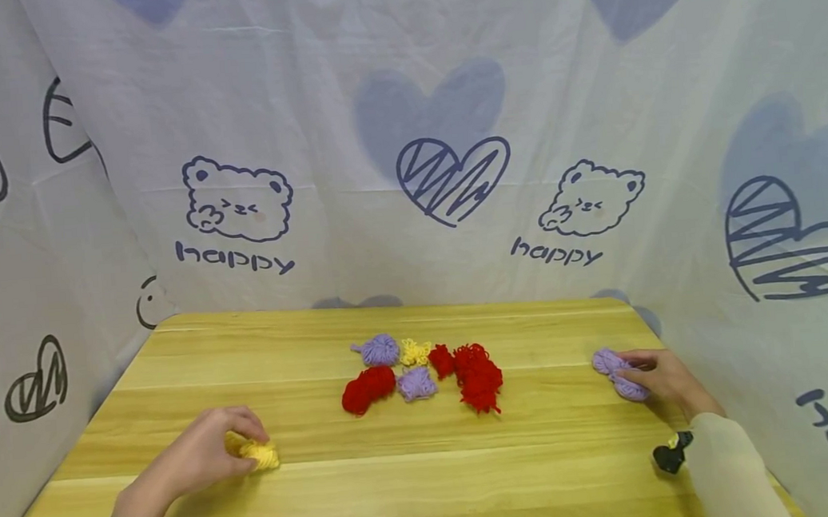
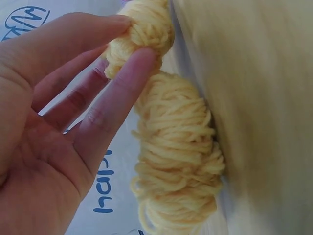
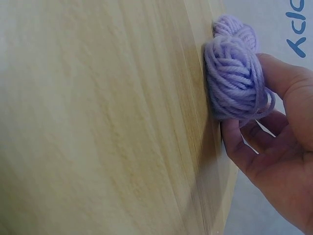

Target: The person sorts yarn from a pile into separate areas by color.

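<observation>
The left hand [image 1: 196, 458] pinches yellow yarn [image 1: 264, 458] in its fingertips over the near left of the bench [image 1: 544, 474], and the right hand [image 1: 669, 381] grips purple yarn [image 1: 630, 387] between thumb and fingers near the bench's right side. The left grip looks the riskier: it takes only the end of the yellow yarn, so the longer lower lump [image 2: 178, 152] could swing, drop away or unwind if the pinch slackens. On the right, the loose loop [image 3: 270, 100] beside the fingers could snag and draw the winding apart, and a grip slipping outward could send the purple yarn over the bench edge. The left wrist view shows that long lower lump, which the head view mostly hides behind the hand; whether the two lumps are joined I cannot tell. The right wrist view shows the loop and the fingers reaching under the purple yarn, both lost from above. Only the head view gives the middle group, well apart from both hands: a purple ball [image 1: 380, 350], a yellow tuft [image 1: 416, 352], a small red tuft [image 1: 441, 361], a big red clump [image 1: 480, 378], a red bundle [image 1: 368, 390] and a purple tuft [image 1: 417, 384]. They lie so close together that stray strands could tangle if one were pulled out. Beyond hangs a printed cloth [image 1: 356, 254].
</observation>
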The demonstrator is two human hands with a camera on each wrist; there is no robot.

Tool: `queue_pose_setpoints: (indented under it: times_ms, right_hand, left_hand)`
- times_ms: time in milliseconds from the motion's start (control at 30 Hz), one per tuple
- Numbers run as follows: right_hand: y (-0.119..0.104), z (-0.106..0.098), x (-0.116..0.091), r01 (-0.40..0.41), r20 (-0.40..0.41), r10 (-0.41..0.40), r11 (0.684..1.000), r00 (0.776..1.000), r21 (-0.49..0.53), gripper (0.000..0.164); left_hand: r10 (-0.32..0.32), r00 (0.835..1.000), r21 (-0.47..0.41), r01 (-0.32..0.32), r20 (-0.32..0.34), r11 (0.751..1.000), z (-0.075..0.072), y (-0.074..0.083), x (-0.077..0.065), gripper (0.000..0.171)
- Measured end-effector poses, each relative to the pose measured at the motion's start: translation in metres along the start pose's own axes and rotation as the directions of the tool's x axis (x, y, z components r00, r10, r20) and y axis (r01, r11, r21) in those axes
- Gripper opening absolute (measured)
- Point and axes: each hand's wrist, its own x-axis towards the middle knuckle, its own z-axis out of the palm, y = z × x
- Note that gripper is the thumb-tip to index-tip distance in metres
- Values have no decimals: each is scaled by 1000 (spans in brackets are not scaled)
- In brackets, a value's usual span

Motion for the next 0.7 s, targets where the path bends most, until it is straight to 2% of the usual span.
queue_pose_setpoints:
  times_ms: [233, 700]
  right_hand:
    - [2, 1, 2, -15, 4, 15, 1000, 1000, 17, 66]
    - [1, 2, 3, -32, 5, 32, 999, 999, 14, 65]
  left_hand:
    - [13, 1000, 4, -13, 5, 1000, 1, -1, 0, 21]
    - [6, 1000, 18, -7, 16, 1000, 0, -2, -1, 22]
